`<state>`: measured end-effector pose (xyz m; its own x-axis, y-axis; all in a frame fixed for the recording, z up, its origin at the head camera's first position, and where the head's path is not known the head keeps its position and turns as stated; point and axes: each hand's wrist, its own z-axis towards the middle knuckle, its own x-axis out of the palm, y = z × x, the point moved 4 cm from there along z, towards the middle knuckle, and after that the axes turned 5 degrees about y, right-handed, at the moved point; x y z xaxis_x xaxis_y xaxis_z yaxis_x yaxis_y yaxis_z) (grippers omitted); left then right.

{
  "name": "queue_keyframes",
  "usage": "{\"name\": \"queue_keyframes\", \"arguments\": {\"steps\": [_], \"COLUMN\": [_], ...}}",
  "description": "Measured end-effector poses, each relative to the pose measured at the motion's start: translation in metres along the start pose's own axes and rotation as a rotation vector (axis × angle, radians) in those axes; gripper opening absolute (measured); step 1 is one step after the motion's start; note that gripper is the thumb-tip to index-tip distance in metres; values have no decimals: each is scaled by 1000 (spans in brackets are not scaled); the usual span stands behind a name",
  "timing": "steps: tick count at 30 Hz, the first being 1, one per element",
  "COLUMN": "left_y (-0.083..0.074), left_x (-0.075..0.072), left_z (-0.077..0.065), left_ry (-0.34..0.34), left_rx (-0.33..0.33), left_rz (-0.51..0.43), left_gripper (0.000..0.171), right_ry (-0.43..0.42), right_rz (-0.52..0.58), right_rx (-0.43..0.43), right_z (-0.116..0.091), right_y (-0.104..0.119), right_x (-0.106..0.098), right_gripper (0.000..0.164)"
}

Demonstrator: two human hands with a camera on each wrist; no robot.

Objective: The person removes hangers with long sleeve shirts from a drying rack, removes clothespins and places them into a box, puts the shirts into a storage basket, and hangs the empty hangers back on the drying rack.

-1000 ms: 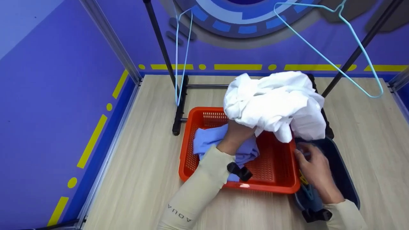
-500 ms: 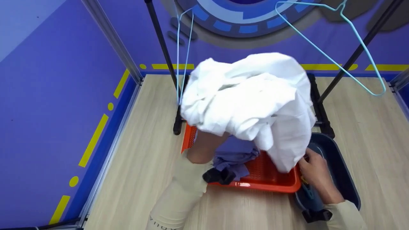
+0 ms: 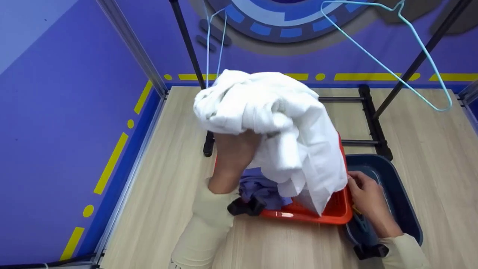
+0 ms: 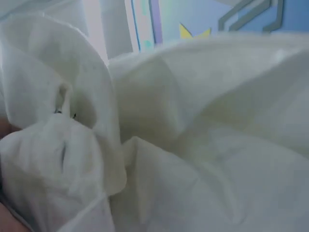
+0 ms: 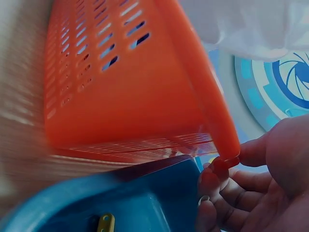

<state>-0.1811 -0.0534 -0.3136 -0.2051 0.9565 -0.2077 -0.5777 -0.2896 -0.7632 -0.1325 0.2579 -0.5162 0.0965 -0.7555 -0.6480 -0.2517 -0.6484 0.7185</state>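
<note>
My left hand (image 3: 235, 153) holds up a bunched white shirt (image 3: 269, 108), and the cloth hides the fingertips. Its loose end hangs over the red basket (image 3: 306, 218). White folds of the shirt (image 4: 193, 145) nearly fill the left wrist view. At the basket's right side, my right hand (image 3: 369, 196) pinches the rim; the right wrist view has the thumb above the basket rim (image 5: 212, 96) and curled fingers below. Crumpled purple-blue cloth (image 3: 261, 192) lies inside the basket, partly covered by the shirt.
A dark blue basin (image 3: 397, 186) stands against the basket's right side, with a blue clip (image 3: 360, 222) in it. Behind is a black rack frame (image 3: 375, 127). Light blue hangers hang at the left (image 3: 208, 45) and right (image 3: 429, 58). Purple walls enclose the floor.
My left hand has carried the white shirt left and toward me, and more cloth now hangs down. My right hand has shifted slightly from over the basin onto the basket rim.
</note>
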Motion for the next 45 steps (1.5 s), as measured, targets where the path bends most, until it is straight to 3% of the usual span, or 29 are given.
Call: {"name": "queue_keyframes", "arguments": {"steps": [1, 3, 6, 8, 10, 12, 13, 16, 18, 20, 24, 27, 30, 32, 35, 38, 41, 43, 45], "left_y": [-3, 7, 44, 73, 100, 125, 136, 159, 166, 167, 158, 149, 143, 141, 136, 126, 113, 107, 105], "left_x": [4, 17, 44, 59, 68, 73, 74, 72, 68, 63, 53, 38, 22, 13, 6, 4, 9, 15, 22], "left_z": [5, 9, 4, -4, -15, -29, -38, -64, -77, -83, -83, -77, -69, -68, -71, -66, -52, -42, -35], "left_ry": [-2, 6, 21, 29, 27, 54, 86, 270, 412, 512, 585, 656, 748, 827, 940, 937, 852, 831, 865], "left_rx": [-60, -188, -416, -536, -646, -752, -810, -955, -989, -959, -853, -754, -604, -512, -440, -338, -141, -2, 92], "left_rz": [-88, -265, -496, -583, -610, -536, -456, -173, -22, 50, 141, 366, 619, 734, 831, 910, 978, 998, 988], "left_gripper": [21, 18, 21, 24, 28, 33, 36, 52, 60, 64, 67, 69, 54, 45, 44, 43, 40, 58, 79], "right_ry": [5, 15, 21, 19, 8, 2, 1, -5, 3, 7, 22, 31, 26, 14, -3, -13, -14, -17, -15], "right_rz": [5, 6, 5, 9, 13, 18, 19, 14, 18, 21, 39, 53, 60, 55, 55, 59, 72, 74, 76], "right_rx": [0, 3, 8, 12, 12, 13, 15, 22, 28, 36, 49, 51, 41, 31, 11, -2, -8, -8, 1], "right_z": [0, 0, 1, 1, 1, 0, 0, -1, -1, -1, -1, -1, -1, -2, -3, -3, -2, -1, -1], "right_y": [0, -1, 0, 0, 0, -1, -1, -1, -1, -1, 0, 1, 2, 3, 4, 5, 5, 4, 4], "right_x": [0, 0, 0, 1, 2, 4, 4, 6, 7, 7, 9, 11, 14, 14, 13, 11, 11, 12, 13], "right_gripper": [43, 45, 48, 50, 52, 52, 52, 52, 52, 52, 53, 53, 53, 53, 51, 51, 51, 51, 51]}}
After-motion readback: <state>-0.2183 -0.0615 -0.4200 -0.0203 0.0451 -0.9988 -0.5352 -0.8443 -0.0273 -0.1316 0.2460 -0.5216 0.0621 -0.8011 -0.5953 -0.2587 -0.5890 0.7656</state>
